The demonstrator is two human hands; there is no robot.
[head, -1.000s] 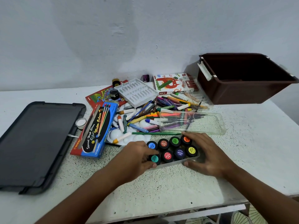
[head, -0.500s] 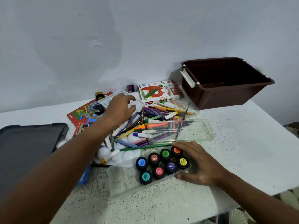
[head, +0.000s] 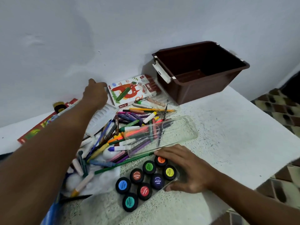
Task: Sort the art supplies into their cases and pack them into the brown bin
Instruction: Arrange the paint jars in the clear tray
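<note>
- Paint pots (head: 146,179): eight black-lidded pots with coloured labels, standing in a clear tray (head: 176,177) near the table's front edge.
- Right hand (head: 186,169): fingers spread and relaxed, laid over the tray's right end; fingertips touch the orange-labelled pot, thumb lies against the tray's near edge. Not clamped round anything.
- Left hand (head: 95,93): stretched far back toward the wall, above the far end of the white palette (head: 103,117) and just left of the pastels box (head: 129,91). Fingers point away from the camera; cannot tell whether they are apart, together, or gripping anything.
- Bin (head: 199,70): brown, open, white latch on its left end, at the table's back right beside the wall, well apart from the pots.
- Clear lid (head: 162,135): lying tilted on the heap of markers (head: 123,135), just behind the pots.
- Table (head: 227,135): white, speckled.
- Change from half a second earlier: left hand has moved from resting over the palette to farther back, close to the wall; right hand stays on the tray's right end; pots, lid, bin unmoved. A second ago both hands flanked the tray.
</note>
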